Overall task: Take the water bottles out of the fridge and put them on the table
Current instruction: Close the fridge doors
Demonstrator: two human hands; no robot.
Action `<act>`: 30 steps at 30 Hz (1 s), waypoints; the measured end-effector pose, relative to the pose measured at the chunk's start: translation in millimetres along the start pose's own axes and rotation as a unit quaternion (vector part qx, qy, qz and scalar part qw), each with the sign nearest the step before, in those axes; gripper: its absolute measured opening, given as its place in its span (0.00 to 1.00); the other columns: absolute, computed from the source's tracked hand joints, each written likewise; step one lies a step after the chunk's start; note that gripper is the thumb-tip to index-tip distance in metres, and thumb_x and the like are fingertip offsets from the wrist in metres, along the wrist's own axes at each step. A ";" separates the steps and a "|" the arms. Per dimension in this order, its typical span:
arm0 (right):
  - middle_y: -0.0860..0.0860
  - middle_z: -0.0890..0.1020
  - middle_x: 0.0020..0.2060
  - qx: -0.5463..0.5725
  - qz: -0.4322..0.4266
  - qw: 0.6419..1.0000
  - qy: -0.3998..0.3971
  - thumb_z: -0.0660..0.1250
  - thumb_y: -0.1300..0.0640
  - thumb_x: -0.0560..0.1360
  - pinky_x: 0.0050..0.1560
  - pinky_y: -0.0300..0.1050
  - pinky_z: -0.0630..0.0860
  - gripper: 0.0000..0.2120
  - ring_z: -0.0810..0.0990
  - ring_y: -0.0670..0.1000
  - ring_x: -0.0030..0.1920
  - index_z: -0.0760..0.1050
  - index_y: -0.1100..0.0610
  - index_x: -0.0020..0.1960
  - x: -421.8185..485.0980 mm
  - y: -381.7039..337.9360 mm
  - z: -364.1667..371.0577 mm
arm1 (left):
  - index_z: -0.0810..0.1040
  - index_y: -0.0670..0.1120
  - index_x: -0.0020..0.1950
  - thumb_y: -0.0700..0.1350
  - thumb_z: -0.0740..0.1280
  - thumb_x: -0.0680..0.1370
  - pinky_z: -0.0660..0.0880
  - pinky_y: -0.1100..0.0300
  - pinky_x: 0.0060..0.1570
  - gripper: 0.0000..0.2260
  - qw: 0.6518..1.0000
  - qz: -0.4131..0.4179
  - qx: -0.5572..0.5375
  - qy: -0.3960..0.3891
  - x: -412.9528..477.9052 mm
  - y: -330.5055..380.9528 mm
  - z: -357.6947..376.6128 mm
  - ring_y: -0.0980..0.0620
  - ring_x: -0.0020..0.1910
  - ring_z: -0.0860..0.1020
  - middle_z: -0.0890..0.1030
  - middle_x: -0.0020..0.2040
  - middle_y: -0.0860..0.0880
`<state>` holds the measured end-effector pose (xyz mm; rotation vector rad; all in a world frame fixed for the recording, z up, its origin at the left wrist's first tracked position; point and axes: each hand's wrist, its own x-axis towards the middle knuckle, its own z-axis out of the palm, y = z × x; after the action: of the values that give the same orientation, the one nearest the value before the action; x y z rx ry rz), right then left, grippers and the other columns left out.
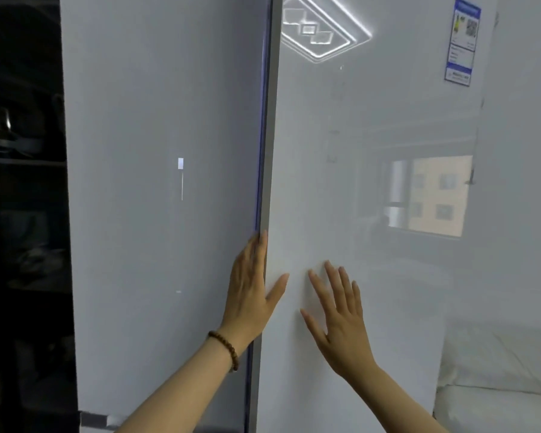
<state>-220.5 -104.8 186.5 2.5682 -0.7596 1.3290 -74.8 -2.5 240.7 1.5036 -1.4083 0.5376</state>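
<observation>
A tall white two-door fridge fills the head view. Its left door [163, 214] and right door [356, 198] meet at a grey vertical seam where a thin blue light shows. My left hand [250, 289] lies at the seam with its fingers straight along the right door's edge and its thumb on the door's face; whether the fingertips reach into the gap I cannot tell. My right hand [341, 310] is spread flat with straight fingers on the right door. No water bottles are in view; the inside of the fridge is hidden.
Dark shelves [22, 157] with dim objects stand to the left of the fridge. A blue energy label [463, 42] sticks to the right door's top corner. A white bed or cushion [497, 370] lies at the lower right. The glossy door reflects a ceiling lamp and a window.
</observation>
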 end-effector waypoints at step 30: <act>0.49 0.45 0.77 0.013 -0.077 0.996 -0.036 0.59 0.47 0.77 0.76 0.55 0.49 0.31 0.42 0.51 0.77 0.50 0.46 0.76 57.5 59.3 36.3 | 0.42 0.56 0.76 0.60 0.46 0.78 0.33 0.49 0.71 0.28 0.946 -0.006 0.313 -0.087 24.2 -76.6 81.3 0.49 0.76 0.41 0.42 0.77 0.50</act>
<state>-196.4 -189.8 205.1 2.6475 -0.5461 1.2132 -21.4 -94.8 199.4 2.1011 -1.4314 0.9246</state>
